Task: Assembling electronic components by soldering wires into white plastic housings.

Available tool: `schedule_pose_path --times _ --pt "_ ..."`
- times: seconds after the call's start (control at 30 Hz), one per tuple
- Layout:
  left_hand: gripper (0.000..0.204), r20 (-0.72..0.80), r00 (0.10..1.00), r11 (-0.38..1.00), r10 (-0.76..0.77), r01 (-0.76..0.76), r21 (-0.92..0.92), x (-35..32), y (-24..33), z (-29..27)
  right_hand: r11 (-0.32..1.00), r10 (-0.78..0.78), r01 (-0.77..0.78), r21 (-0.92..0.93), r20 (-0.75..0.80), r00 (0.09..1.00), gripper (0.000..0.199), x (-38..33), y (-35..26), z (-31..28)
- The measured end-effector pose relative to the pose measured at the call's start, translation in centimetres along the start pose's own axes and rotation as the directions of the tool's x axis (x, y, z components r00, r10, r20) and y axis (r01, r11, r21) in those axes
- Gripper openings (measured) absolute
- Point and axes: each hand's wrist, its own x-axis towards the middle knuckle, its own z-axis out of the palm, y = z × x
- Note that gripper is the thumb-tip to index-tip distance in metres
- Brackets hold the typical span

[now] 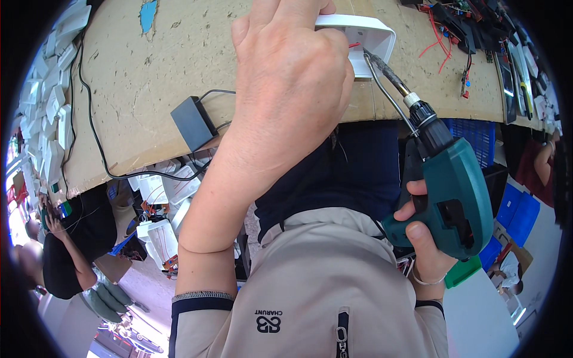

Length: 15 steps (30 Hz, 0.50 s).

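My right hand (422,230) is wrapped round the grip of a dark green soldering gun (456,191). A thin metal feed tube runs beside its hot tip, and the tip reaches into a white plastic housing (377,40). A short red wire (354,45) shows inside the housing, near the tip. My left hand (292,77) is closed at the housing's left side, its back toward me. Its fingertips are mostly hidden by the hand and the upper picture edge, and so is the left part of the housing.
On the worn wooden table (149,59) lies a black power adapter (194,122) with a cable. White housings (54,107) are piled at the left. Red wires (441,42) and dark parts lie at the far right, near tweezers-like tools (522,83). Another person (71,250) works at the left.
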Motion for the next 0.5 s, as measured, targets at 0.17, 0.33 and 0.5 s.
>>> schedule_pose_path --times 0.17,0.33,0.5 --pt "0.016 -0.008 1.000 1.000 0.000 0.000 0.006 0.2 -0.1 0.2 1.000 -0.018 0.018 -0.007 0.002 1.000 0.056 -0.3 0.1 -0.7" --pt "0.016 -0.019 1.000 1.000 0.006 -0.006 0.012 0.0 0.2 -0.6 0.999 -0.032 0.032 -0.001 -0.038 0.999 0.060 -0.6 0.2 -1.0" --pt "0.016 -0.029 0.999 1.000 0.016 -0.016 0.018 0.1 -0.1 -1.0 0.992 -0.068 0.070 0.102 -0.029 0.997 0.062 -0.6 0.8 -1.3"
